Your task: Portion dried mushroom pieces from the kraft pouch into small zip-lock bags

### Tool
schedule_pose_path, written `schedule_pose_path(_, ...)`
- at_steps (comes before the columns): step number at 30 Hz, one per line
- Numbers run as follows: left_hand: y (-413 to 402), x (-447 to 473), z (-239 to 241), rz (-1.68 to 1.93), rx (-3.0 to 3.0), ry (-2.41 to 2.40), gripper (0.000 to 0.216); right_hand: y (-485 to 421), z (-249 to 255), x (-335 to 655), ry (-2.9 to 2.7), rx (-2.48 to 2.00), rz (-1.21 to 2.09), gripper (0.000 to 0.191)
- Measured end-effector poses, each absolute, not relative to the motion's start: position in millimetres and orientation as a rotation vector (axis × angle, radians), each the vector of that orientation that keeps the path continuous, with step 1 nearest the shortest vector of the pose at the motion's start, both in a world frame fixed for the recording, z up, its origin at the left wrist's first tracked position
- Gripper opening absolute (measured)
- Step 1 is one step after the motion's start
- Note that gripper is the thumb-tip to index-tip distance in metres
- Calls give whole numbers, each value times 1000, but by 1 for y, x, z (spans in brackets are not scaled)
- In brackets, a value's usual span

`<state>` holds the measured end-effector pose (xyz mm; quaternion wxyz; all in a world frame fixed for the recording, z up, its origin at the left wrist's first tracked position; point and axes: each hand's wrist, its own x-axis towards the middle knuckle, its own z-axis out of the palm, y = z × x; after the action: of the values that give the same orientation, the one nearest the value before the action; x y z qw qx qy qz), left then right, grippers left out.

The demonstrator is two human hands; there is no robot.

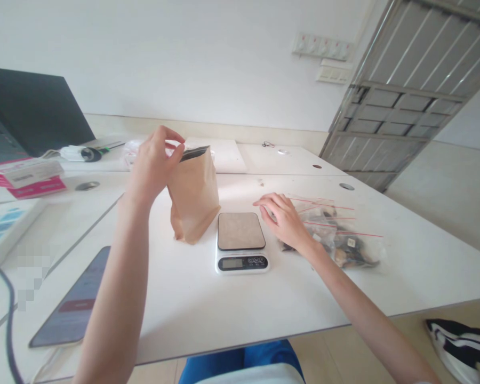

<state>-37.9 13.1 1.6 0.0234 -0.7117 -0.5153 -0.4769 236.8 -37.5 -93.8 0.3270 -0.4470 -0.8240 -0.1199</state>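
My left hand [156, 162] is closed at the upper left edge of a brown paper bag [194, 194], thumb and fingers at its rim. The bag's mouth is open and its inside looks dark; what it holds is hidden. Just right of the bag lies a white kitchen scale [242, 264] with a tan square top and nothing on that top. My right hand [282, 216] hovers beside the scale's right edge, fingers loosely bent and apart, holding nothing. Behind that wrist lie several clear zip bags [354, 248] with red seals and dark pieces inside.
A phone or tablet [74, 301] with a cable lies at the left, below my forearm. Pink and white boxes [34, 178] and a dark monitor [36, 114] stand farther left. Round cable holes [346, 186] break the white tabletop [192, 304]. A metal gate [404, 96] is at the right.
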Motion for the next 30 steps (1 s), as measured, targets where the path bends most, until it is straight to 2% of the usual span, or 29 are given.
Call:
schedule_pose_path(4,15,-35,0,-1494,-2133,-1629,30,-48,-127,296,-2193,-1598,-366,26)
schedule_pose_path(7,6,-31,-1,-1522,-2161,-1646,55,-57,-145,333,-2118,-1868,-424,29)
schedule_pose_path(11,-14,-28,-36,-1628,-1970,-1569,84,-64,-163,354,-2028,-1926,-360,32)
schedule_pose_path(13,-24,-29,-68,-1684,-1933,-1630,79,-66,-171,355,-1956,-1880,-350,34)
schedule_pose_path(18,-30,-34,-134,-1773,-2049,-1868,52,-69,-181,350,-1788,-1811,-455,31)
schedule_pose_path(24,1,-53,-135,-1797,-2131,-1816,39,-75,-179,351,-1740,-1736,-523,21)
schedule_pose_path(30,-21,-47,-133,-1799,-1932,-1810,57,-87,-154,334,-1702,-1815,-550,21)
